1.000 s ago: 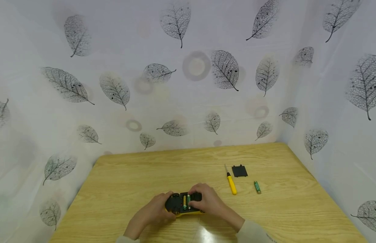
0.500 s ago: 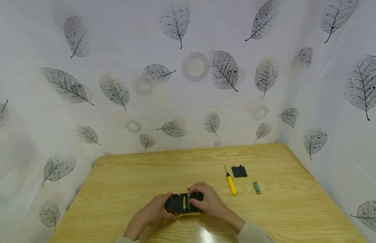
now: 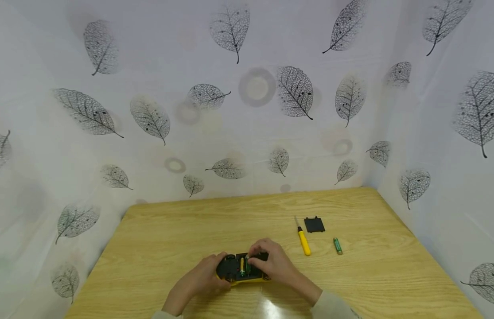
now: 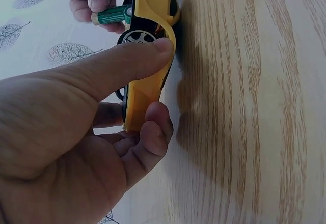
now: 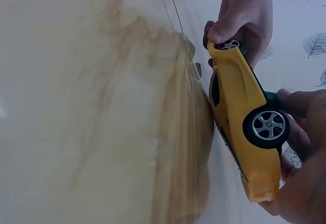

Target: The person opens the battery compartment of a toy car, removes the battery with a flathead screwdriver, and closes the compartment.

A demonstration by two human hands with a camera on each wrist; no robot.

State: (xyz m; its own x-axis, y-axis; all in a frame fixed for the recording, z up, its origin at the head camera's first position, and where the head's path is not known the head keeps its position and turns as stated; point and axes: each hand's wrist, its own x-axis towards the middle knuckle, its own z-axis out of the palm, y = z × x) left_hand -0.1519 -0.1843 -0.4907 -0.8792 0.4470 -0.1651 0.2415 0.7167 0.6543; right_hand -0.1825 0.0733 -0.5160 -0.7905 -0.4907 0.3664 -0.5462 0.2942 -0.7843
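Note:
A yellow toy car [image 3: 227, 269] lies upside down, its black underside facing up. My left hand [image 3: 203, 274] grips one end of it, thumb beside a wheel in the left wrist view. Between thumb and fingers, my right hand [image 3: 274, 262] pinches a green battery [image 4: 113, 15] at the open battery compartment. That battery sticks out from the underside, one end at the car. A second battery [image 3: 242, 266] with a yellow-orange part lies in the compartment beside it. The right fingers hide part of the compartment.
To the right on the wooden table [image 3: 171, 230] lie a yellow-handled screwdriver [image 3: 304, 243], a black battery cover [image 3: 314, 224] and a loose green battery [image 3: 337, 246]. A leaf-patterned curtain [image 3: 254, 124] stands behind and at the sides.
The right fingers have shifted slightly toward the far end of the pinched battery, which was seen more fully before. The left hand and the car have barely moved.

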